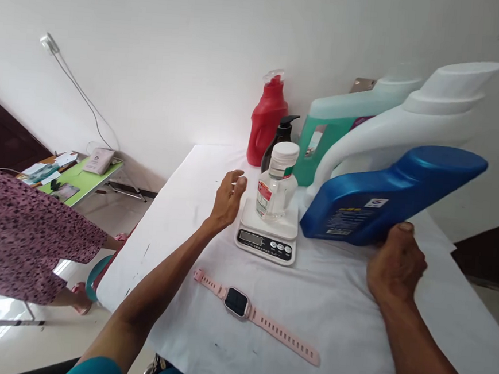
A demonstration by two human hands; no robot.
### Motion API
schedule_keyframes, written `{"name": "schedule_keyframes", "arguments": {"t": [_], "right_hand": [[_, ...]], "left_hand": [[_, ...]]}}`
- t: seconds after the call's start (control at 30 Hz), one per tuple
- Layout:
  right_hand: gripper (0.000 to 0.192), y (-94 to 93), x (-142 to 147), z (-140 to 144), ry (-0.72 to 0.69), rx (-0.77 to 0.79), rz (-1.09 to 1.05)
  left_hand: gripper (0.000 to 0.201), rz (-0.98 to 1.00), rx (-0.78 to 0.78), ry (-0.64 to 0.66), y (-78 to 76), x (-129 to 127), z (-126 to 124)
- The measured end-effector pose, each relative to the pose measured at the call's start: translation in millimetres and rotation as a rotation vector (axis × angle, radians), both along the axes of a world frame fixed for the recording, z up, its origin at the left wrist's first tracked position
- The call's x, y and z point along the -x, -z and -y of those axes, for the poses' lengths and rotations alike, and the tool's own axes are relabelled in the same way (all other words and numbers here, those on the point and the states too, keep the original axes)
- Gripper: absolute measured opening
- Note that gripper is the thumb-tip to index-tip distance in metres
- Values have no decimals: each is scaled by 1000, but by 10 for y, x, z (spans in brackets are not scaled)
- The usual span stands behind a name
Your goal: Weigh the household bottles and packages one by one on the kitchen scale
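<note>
A clear bottle (277, 192) with a white cap and a red and green label stands on a white digital scale (266, 243). My left hand (228, 200) is just left of the bottle, fingers slightly curved and apart, holding nothing. On the right, a large blue jug (356, 201) stands beside the scale. At its lower right edge is my right hand (396, 265), fingers curled in and thumb against the jug's edge; what lies inside the fingers is hidden. A pink-strapped smartwatch (237, 302) lies flat in front of the scale.
Behind the scale stand a red bottle (267, 119), a dark pump bottle (283, 133), a green jug (329, 130) and a white jug (379, 125). A white cloth (283, 305) covers the table. To the left are a person in a patterned dress (25, 233) and a low green table (104, 171).
</note>
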State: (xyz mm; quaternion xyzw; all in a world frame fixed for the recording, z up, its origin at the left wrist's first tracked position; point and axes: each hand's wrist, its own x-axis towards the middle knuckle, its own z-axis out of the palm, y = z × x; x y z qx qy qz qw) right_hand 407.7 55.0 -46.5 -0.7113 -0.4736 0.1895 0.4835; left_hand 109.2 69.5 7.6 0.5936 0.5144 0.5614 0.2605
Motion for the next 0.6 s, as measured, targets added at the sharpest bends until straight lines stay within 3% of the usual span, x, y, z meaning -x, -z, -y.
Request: {"name": "schedule_keyframes", "arguments": {"t": [0.13, 0.23, 0.6], "right_hand": [[59, -41, 57, 36, 100, -1, -145], [59, -59, 74, 48, 100, -30, -157], [87, 7, 51, 21, 92, -94, -165]], "left_hand": [[55, 116, 169, -201, 390, 300, -86], [45, 108, 222, -217, 556, 398, -110], [37, -79, 217, -129, 538, 408, -100]]}}
